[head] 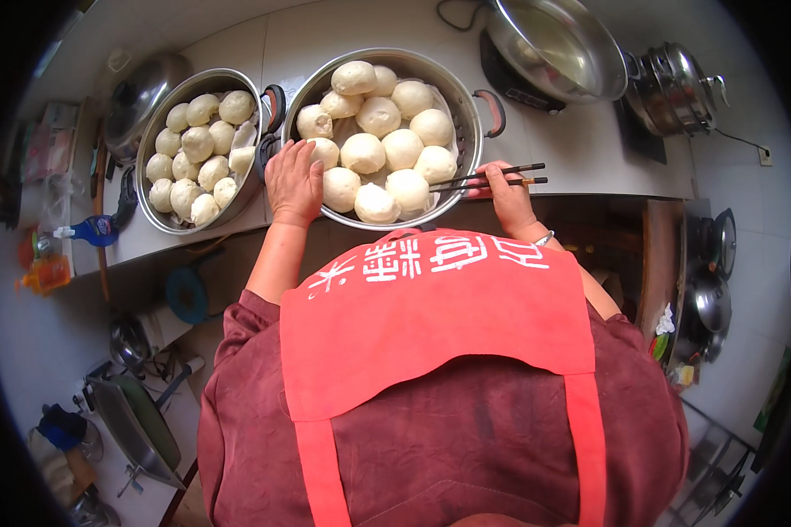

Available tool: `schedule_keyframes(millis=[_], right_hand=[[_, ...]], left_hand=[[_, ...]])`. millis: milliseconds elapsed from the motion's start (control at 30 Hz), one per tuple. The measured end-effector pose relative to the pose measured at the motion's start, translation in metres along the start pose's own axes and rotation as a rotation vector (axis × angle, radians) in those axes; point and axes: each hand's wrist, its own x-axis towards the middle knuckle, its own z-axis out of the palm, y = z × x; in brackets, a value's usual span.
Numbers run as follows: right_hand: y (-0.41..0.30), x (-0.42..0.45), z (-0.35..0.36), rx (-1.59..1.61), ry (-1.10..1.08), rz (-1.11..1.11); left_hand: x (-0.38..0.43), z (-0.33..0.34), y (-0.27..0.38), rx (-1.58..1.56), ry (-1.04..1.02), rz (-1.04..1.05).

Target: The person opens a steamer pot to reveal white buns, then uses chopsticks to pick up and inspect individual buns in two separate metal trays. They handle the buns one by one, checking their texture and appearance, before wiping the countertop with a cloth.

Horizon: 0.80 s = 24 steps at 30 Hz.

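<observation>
In a round metal steamer pot [472, 151], several pale steamed buns [362, 153] lie on a whitish liner. My left hand [294, 181] lies over the pot's left rim, fingers close together, beside a bun at the edge. Whether it grips the rim is unclear. My right hand [509, 197] holds a pair of dark chopsticks [481, 182] at the pot's right side. Their tips point left over the rim, close to a bun at the near right. To the left stands a second steamer pot [146, 211], also holding several buns [198, 145].
A wide metal pot [557, 53] with liquid inside sits on a black cooktop [511, 82] at the back right. Beyond it stands a stacked steamer [673, 89]. A domed lid [142, 99] leans at the left. A blue spray bottle [95, 230] hangs near the counter's left edge.
</observation>
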Motion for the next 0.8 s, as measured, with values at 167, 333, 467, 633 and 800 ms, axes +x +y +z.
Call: schedule_keyframes(millis=[167, 333, 467, 633, 800], right_hand=[[-0.008, -0.008, 0.01, -0.068, -0.09, -0.103], [-0.01, -0.011, 0.011, -0.068, -0.135, -0.104], [-0.016, -0.009, 0.012, -0.122, -0.176, -0.109], [-0.021, -0.007, 0.007, -0.2, -0.276, -0.148], [-0.02, -0.003, 0.007, -0.377, -0.288, -0.277]], left_hand=[[0.002, -0.002, 0.002, -0.015, 0.025, 0.013], [0.022, -0.021, 0.068, -0.397, -0.12, 0.164], [0.021, 0.003, 0.115, -0.366, -0.424, 0.286], [0.015, 0.02, 0.124, -0.275, -0.547, 0.229], [0.01, 0.014, 0.127, -0.292, -0.529, 0.203]])
